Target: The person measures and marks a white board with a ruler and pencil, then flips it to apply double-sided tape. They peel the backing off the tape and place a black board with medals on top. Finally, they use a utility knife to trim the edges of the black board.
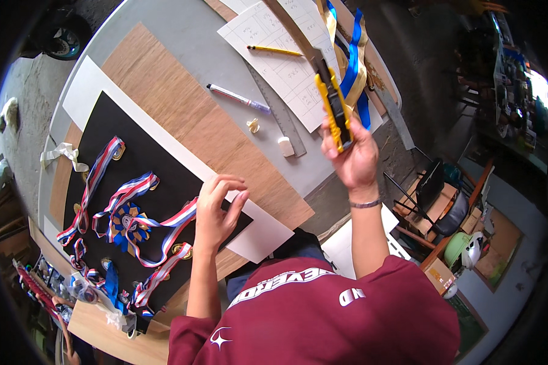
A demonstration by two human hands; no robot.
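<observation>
Right hand (354,159), upper centre-right of frame: fingers wrapped tight around a yellow utility knife (333,109), blade pointing up, forearm raised off the counter (189,42). Left hand (216,210), centre: fingers loosely spread, tips pressing the black board (164,176) beside the white sheet (268,234).

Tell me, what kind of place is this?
Probably a home workshop or craft space. A person sits at a wooden worktable with a metal ruler, holding a yellow utility knife, while ribboned medals lie on black board; cluttered shelves stand behind.
</observation>
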